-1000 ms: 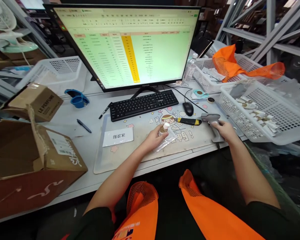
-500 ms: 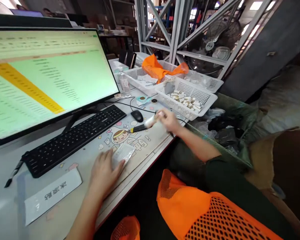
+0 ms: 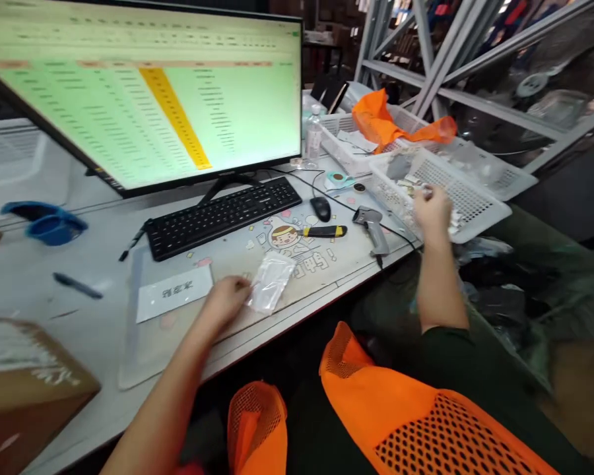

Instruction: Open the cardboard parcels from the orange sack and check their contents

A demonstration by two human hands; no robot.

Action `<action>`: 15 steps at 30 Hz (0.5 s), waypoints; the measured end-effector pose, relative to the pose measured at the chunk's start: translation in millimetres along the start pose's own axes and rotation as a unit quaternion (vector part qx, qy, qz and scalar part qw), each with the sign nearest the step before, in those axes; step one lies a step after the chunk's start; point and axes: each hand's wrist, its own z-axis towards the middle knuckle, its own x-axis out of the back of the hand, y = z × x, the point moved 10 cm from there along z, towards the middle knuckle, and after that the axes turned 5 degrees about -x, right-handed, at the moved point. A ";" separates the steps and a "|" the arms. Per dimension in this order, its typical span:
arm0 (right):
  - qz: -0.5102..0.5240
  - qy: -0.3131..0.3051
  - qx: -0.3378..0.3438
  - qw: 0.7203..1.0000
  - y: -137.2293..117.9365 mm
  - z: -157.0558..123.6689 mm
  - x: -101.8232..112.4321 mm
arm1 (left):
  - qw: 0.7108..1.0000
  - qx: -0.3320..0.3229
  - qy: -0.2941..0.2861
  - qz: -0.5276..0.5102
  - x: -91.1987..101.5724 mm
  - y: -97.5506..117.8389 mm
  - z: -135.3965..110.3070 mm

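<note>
My left hand (image 3: 226, 300) is closed at the left edge of a clear plastic bag (image 3: 273, 280), which lies on the printed desk mat (image 3: 321, 277). My right hand (image 3: 433, 210) is over the front white basket (image 3: 480, 198), fingers pinched together around a small whitish piece (image 3: 427, 190), blurred and mostly hidden. Small white pieces (image 3: 410, 185) lie in that basket around the hand. Left of my left hand, a white paper slip (image 3: 174, 294) with printed characters rests on the mat.
A utility knife (image 3: 325, 231), a mouse (image 3: 321, 208) and a grey barcode scanner (image 3: 372, 227) lie between my hands. Behind are the keyboard (image 3: 228, 218) and monitor (image 3: 257, 99). A cardboard box (image 3: 34, 389) stands front left; an orange mesh cloth (image 3: 381, 122) hangs over the rear basket.
My right hand has moved from above the mat, near the knife and scanner, to the basket of white pieces. My left hand shifted to the bag's left edge. The view has turned left.
</note>
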 end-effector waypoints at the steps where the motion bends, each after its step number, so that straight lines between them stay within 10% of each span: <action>1: 0.035 -0.027 0.040 0.998 -13.6 -20.8 -11.9 | 1.000 -0.008 0.004 0.005 5.4 -12.0 -0.5; 5: 0.158 -0.167 0.136 0.964 -54.2 -107.9 -54.8 | 0.988 -0.067 0.123 0.069 56.5 -75.0 -1.3; 9: 0.190 -0.293 0.161 0.923 -72.0 -164.0 -82.7 | 0.972 0.031 0.183 0.142 106.7 -172.2 -4.0; 15: 0.205 -0.410 0.211 0.864 -119.0 -207.6 -104.2 | 0.983 0.078 0.103 0.132 97.6 -209.9 -2.2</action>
